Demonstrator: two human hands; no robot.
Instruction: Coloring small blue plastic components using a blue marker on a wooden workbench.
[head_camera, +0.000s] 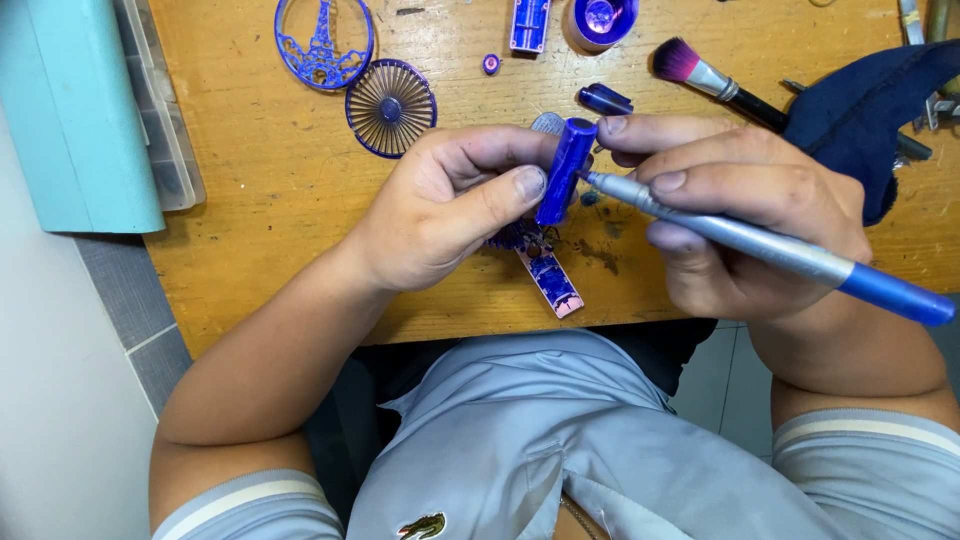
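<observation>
Left hand (440, 215): it is closed on a small blue rod (565, 170), thumb and fingers pinching it, held upright just above the bench (250, 200).
Right hand (740, 215): it grips a silver and blue tool (760, 245) like a pen; the thin tip touches the side of the rod, near the top.
Rod: it is in the air between the 2 hands, in front of the body; its lower end is hidden behind the left thumb.
Work in hand: I judge that the tip is working on the surface of the rod and that this piece is not finished, because it is in the hand and not laid down.
Already on the bench: 1 round blue tower ornament (323, 42), 1 blue spoked disc (391, 107), 1 flat blue strip (548, 278) under the hands; they look complete, but I cannot tell for sure.
Other things: a pink-tipped brush (705, 75), a dark cloth (870, 115), a teal box (75, 110) at the left.
</observation>
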